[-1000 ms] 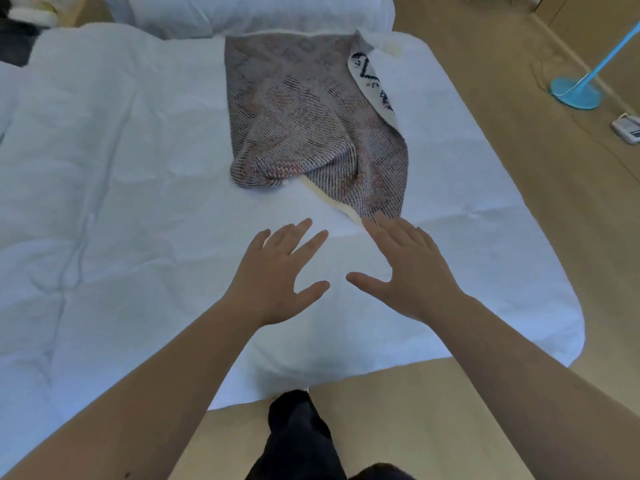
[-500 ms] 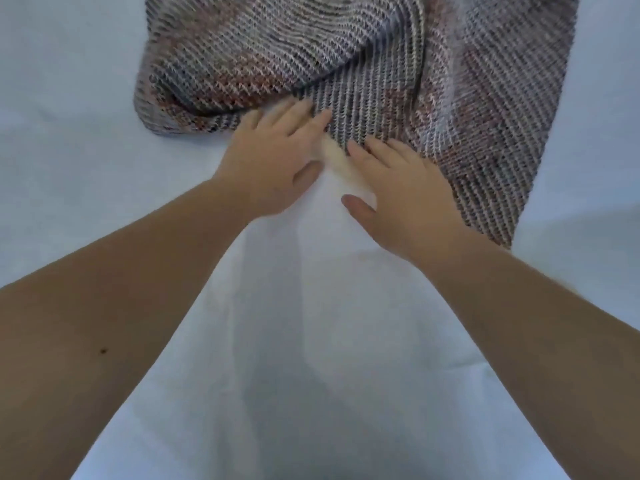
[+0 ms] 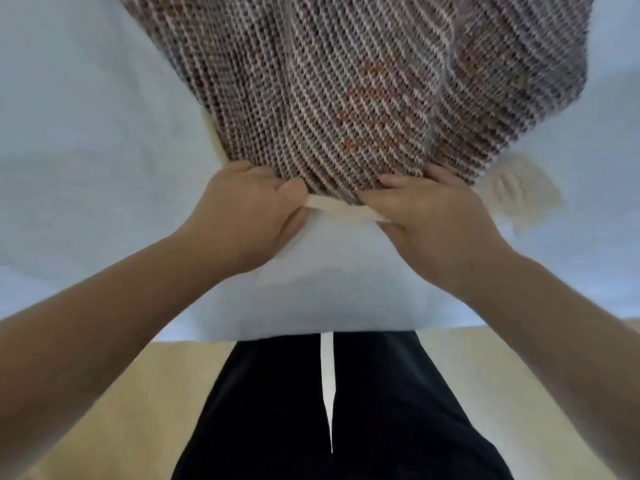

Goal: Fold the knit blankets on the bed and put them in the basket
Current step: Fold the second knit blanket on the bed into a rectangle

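A brown and grey knit blanket with a cream border lies rumpled on the white bed, filling the upper middle of the head view. My left hand and my right hand both pinch its near cream edge, a hand's width apart, with the edge stretched between them. A cream tassel sticks out to the right of my right hand. No basket is in sight.
The bed's near edge runs across the lower middle. Below it are my dark trousers and a pale wooden floor on both sides.
My hands went from hovering open over the bed, to resting on the blanket's edge, to gripping that edge. The blanket has been drawn toward the near edge of the bed.
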Tool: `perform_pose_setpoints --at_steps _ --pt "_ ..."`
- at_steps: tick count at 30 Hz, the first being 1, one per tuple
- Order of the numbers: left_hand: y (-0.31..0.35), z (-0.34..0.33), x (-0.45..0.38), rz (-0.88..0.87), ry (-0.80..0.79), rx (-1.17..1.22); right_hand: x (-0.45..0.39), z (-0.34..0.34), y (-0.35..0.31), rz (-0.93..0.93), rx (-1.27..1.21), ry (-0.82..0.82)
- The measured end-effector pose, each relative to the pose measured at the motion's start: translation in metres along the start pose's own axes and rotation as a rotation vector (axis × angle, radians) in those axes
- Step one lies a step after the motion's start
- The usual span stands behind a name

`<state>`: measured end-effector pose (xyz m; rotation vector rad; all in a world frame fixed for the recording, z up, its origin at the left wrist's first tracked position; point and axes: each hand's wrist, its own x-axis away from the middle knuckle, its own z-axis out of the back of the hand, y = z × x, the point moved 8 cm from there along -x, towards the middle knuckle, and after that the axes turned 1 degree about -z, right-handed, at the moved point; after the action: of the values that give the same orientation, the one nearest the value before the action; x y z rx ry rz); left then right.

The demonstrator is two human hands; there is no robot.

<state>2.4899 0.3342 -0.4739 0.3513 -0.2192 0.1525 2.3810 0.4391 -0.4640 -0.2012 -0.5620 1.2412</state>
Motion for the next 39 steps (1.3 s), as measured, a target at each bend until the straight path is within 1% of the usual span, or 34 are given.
perform_pose_setpoints --at_steps 4,8,11,13,15,17,18,19,21,23,26,28,30,32,34,35,36,37,39 --pt "0.062 -0.038 0.037 -0.08 -0.125 0.133 0.067 -0.034 -0.013 -0.006 -0.002 -0.102" --pt "0.086 -0.069 0.073 -0.025 -0.205 0.196 0.119 -0.062 -0.017 -0.027 -0.012 -0.172" --pt "0.102 -0.08 0.084 -0.012 -0.27 0.217 0.136 -0.068 -0.023 -0.018 -0.04 -0.107" --pt "0.105 -0.073 0.075 0.004 -0.24 0.201 0.137 -0.063 -0.021 -0.019 -0.057 -0.023" --pt "0.108 -0.058 0.055 0.01 -0.147 0.197 0.136 -0.048 -0.014 -0.033 -0.078 0.131" --pt "0.122 -0.042 0.029 -0.046 -0.04 0.217 0.141 -0.03 0.0 -0.075 -0.074 0.264" --pt "0.132 -0.037 0.016 -0.096 -0.003 0.222 0.145 -0.024 0.009 -0.11 -0.057 0.3" --pt "0.143 -0.036 0.004 -0.154 0.015 0.215 0.15 -0.021 0.019 -0.156 -0.037 0.311" --pt "0.164 -0.043 -0.016 -0.25 -0.001 0.177 0.16 -0.025 0.042 -0.271 0.003 0.273" --pt "0.174 -0.053 -0.026 -0.278 -0.042 0.141 0.167 -0.038 0.06 -0.345 0.02 0.196" --pt "0.176 -0.063 -0.03 -0.25 -0.08 0.122 0.165 -0.056 0.073 -0.326 0.044 0.117" --pt "0.173 -0.064 -0.03 -0.198 -0.085 0.168 0.163 -0.062 0.074 -0.288 0.045 0.135" --pt "0.163 -0.061 -0.032 -0.069 -0.102 0.273 0.161 -0.061 0.074 -0.258 0.03 0.211" --pt "0.154 -0.06 -0.032 0.056 -0.112 0.355 0.158 -0.049 0.073 -0.219 -0.032 0.356" --pt "0.152 -0.06 -0.029 0.087 -0.13 0.383 0.153 -0.032 0.071 -0.17 -0.166 0.495" --pt "0.152 -0.06 -0.027 0.085 -0.14 0.4 0.151 -0.026 0.071 -0.142 -0.24 0.522" --pt "0.152 -0.061 -0.023 0.085 -0.158 0.418 0.149 -0.024 0.069 -0.111 -0.301 0.506" --pt "0.153 -0.062 -0.019 0.084 -0.182 0.423 0.148 -0.024 0.067 -0.081 -0.334 0.454" --pt "0.159 -0.07 -0.007 0.077 -0.246 0.421 0.149 -0.032 0.064 -0.035 -0.323 0.282"
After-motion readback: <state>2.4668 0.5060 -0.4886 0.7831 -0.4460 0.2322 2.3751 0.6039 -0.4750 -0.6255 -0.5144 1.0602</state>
